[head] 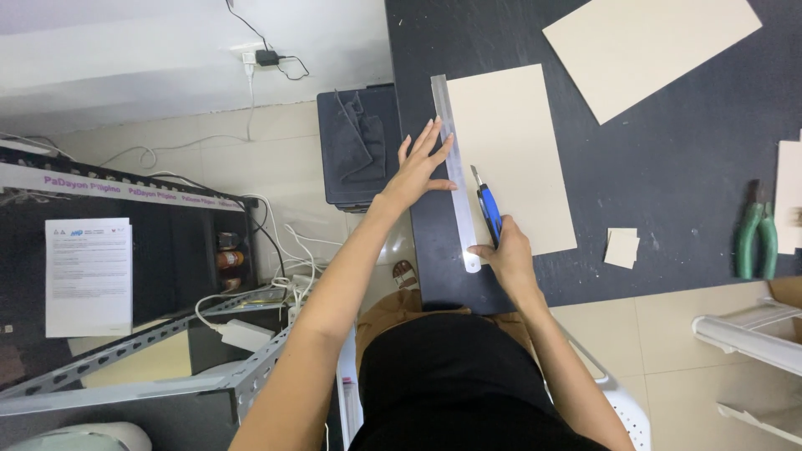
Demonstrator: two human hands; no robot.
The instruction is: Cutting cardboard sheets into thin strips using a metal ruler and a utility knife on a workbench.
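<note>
Dark table [685, 167] – tiled floor [276, 142], left hand [418, 167] spread on ruler [455, 167], right hand [505, 255] gripping knife [489, 209]

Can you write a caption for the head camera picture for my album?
Left hand presses a ruler on beige card; right hand holds a blue knife.

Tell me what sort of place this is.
Probably a small craft or workshop room. The hands work at a dark table with a ruler, a blue knife and card sheets; green pliers lie near, and cables trail over the tiled floor.
</note>
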